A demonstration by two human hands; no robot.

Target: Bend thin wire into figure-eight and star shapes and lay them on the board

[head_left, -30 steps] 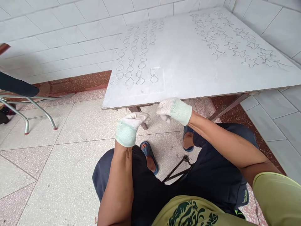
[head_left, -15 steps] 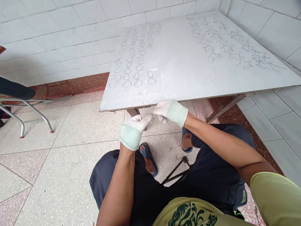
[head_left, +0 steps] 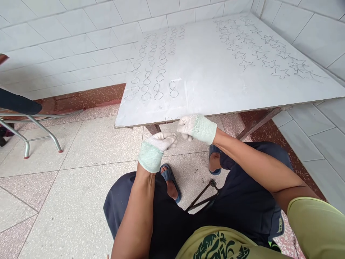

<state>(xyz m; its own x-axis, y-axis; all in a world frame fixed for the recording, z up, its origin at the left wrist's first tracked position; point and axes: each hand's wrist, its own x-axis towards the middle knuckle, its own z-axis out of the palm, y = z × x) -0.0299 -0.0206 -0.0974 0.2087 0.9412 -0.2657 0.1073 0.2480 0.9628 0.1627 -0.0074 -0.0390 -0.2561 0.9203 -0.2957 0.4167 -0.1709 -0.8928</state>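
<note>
A thin bent wire [head_left: 169, 118] shows just in front of the table edge, its loop rising above my fingers. My right hand [head_left: 194, 126], in a white knitted glove with a pale green cuff, pinches this wire from the right. Lower and to the left, my left hand [head_left: 161, 142] wears a matching glove, with thumb and fingers pressed together at the wire's near part. Only a small gap separates the two hands. The wire's ends are too fine to make out against the floor.
Rows of figure-eight wires [head_left: 158, 91] lie on the left of the white table [head_left: 207, 72]. Several star-shaped wires [head_left: 261, 55] cover its right side. A metal-legged stool [head_left: 43, 133] stands at left, beside another person's leg [head_left: 18, 103]. Tiled walls border the table.
My left hand has drawn slightly down and apart from my right, and its fingers have shifted. The wire's loop sits almost in the same place.
</note>
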